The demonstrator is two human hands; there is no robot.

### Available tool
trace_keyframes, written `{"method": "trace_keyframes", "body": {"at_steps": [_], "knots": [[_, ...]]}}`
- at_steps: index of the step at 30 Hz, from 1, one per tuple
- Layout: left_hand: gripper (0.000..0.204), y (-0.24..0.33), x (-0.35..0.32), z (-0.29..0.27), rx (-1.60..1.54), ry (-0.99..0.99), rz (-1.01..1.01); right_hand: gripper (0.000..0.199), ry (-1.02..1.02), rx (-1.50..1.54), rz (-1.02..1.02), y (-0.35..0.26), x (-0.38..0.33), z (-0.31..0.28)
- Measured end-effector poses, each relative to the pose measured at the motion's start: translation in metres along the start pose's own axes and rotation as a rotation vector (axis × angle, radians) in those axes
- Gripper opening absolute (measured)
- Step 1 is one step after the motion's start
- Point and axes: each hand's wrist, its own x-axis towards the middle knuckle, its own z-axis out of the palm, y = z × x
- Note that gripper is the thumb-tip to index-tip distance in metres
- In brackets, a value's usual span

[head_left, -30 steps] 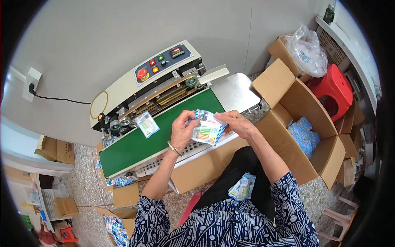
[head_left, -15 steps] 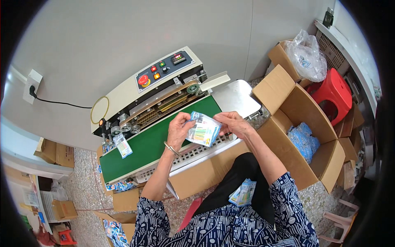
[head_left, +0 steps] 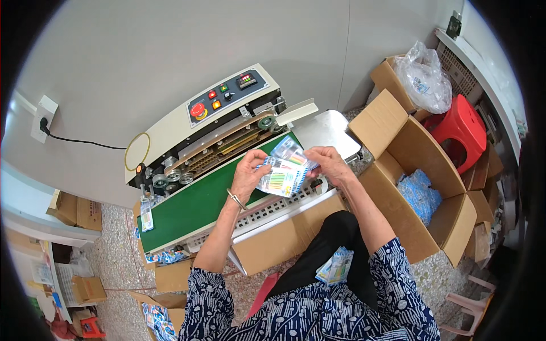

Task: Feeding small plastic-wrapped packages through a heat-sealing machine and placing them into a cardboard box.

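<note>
My left hand (head_left: 248, 175) pinches the left edge of a small clear packet (head_left: 277, 178) with blue-striped edges and thin coloured sticks printed or packed inside. My right hand (head_left: 330, 165) is closed on a second similar packet (head_left: 288, 149), fanned out behind the first; the packets overlap at my right fingers. Both hands are above the green conveyor belt (head_left: 227, 184) of a band sealing machine (head_left: 170, 132). Another packet (head_left: 147, 217) lies at the belt's left end. Several more packets (head_left: 336, 266) rest on the dark cloth over my lap.
To the right, an open cardboard box (head_left: 392, 199) holds blue-edged packets (head_left: 420, 196). Behind it are a red stool (head_left: 463, 133) and a clear plastic bag (head_left: 424, 79). At lower left, another box (head_left: 173, 318) contains blue packets. A black cable (head_left: 85, 143) runs to the machine.
The packets in my hands have fanned apart, so a second one shows behind the front one. The packet on the belt has travelled left to its end.
</note>
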Motion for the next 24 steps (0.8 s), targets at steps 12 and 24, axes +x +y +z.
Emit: {"method": "trace_keyframes", "body": {"at_steps": [12, 24], "knots": [[0.024, -0.010, -0.005, -0.004, 0.100, 0.060, -0.082, 0.028, 0.209, -0.583, -0.095, -0.007, 0.009, 0.020], [0.051, 0.029, -0.030, 0.016, -0.316, -0.134, -0.273, 0.016, -0.043, 0.198, -0.069, 0.000, -0.010, 0.017]]}}
